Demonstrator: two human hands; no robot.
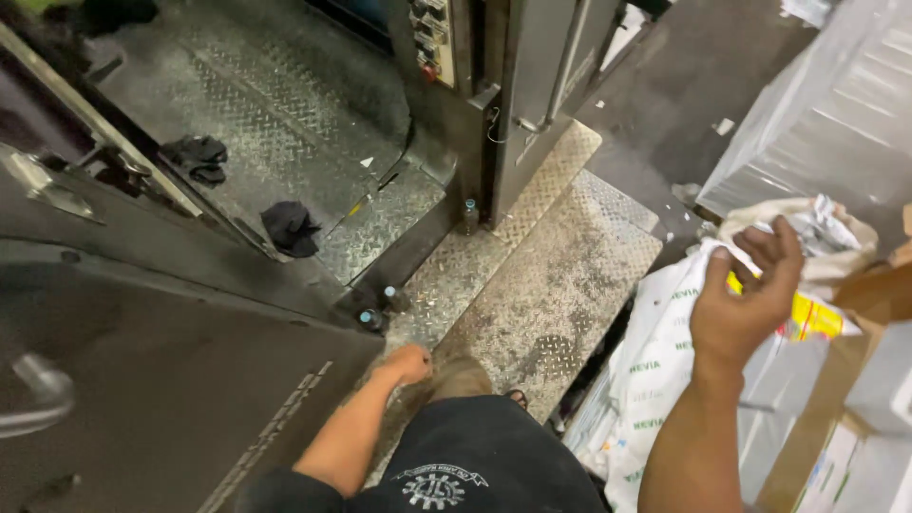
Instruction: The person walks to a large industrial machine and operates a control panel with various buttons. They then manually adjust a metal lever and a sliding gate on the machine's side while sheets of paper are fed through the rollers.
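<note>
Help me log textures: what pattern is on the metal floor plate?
Raised diamond tread on grey metal floor plate, head view.

My left hand [410, 364] hangs low beside my knee, arm stretched down and fingers curled into a loose fist. My right hand [746, 294] is raised out to my right, forearm upright, palm toward me, fingers bent and partly spread.

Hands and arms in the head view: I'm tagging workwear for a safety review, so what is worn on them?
Nothing is worn on either. The left hand and right hand are bare, with no gloves. Both forearms are uncovered, with no watch or band visible. A dark garment with a white gear-like emblem shows at the bottom edge.
</note>
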